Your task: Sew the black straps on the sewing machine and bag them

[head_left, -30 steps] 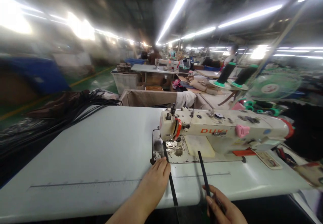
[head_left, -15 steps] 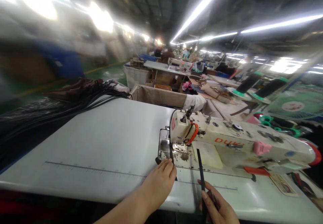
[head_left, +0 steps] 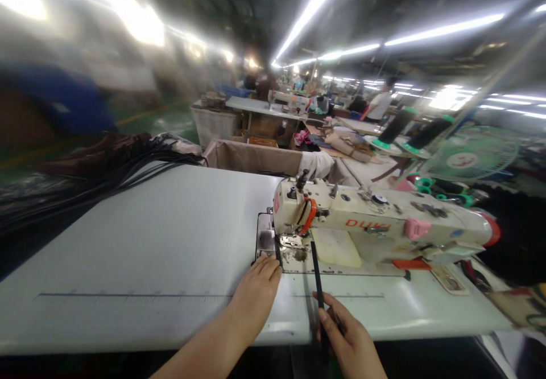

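A white sewing machine (head_left: 384, 219) with orange lettering stands on the pale table. At its needle area, a narrow black strip (head_left: 278, 249) runs from under the presser foot toward me. My left hand (head_left: 258, 288) is closed over this strip beside the metal plate, fingers together and pressing it down; their undersides are hidden. To the right, my right hand (head_left: 347, 333) pinches another black strip (head_left: 316, 268) between thumb and fingers. That strip's free end points up toward the machine bed, and its lower part drops toward the table edge.
Dark cords (head_left: 140, 174) lie heaped on the table's left side. Behind the table is a fabric-lined bin (head_left: 256, 157). Black thread cones (head_left: 396, 126) and a green fan (head_left: 469, 157) stand at the right. A printed ruler (head_left: 140, 296) crosses the tabletop. A person (head_left: 379, 103) is farther back.
The whole view has shifted, so the machine and both hands appear farther left. Both hands keep their hold on the strips, with little movement relative to the machine.
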Action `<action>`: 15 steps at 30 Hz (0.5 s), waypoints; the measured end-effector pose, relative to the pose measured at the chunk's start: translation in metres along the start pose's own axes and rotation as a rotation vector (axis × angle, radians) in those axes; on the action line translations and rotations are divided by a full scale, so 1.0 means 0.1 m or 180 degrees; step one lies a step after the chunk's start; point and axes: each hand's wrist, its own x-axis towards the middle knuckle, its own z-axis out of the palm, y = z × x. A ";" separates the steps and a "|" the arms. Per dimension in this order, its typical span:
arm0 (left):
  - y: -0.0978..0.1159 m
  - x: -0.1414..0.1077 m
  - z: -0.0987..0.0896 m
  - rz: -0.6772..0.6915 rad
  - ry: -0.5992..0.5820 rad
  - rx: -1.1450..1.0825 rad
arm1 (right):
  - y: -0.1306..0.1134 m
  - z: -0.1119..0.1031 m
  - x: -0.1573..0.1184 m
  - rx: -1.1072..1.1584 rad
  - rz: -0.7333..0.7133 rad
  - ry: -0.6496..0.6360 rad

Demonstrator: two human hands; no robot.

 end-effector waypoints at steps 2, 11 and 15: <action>-0.08 0.03 0.03 -0.0076 -0.0016 -0.0142 | -0.01 0.00 -0.01 -0.0018 -0.0028 -0.0009; -0.31 0.18 0.06 -0.0525 -0.0295 -0.0248 | -0.05 0.03 -0.01 -0.0076 -0.0186 -0.0033; -0.32 0.20 0.07 -0.0707 -0.0446 -0.0245 | -0.07 0.05 -0.01 -0.0035 -0.0242 -0.0006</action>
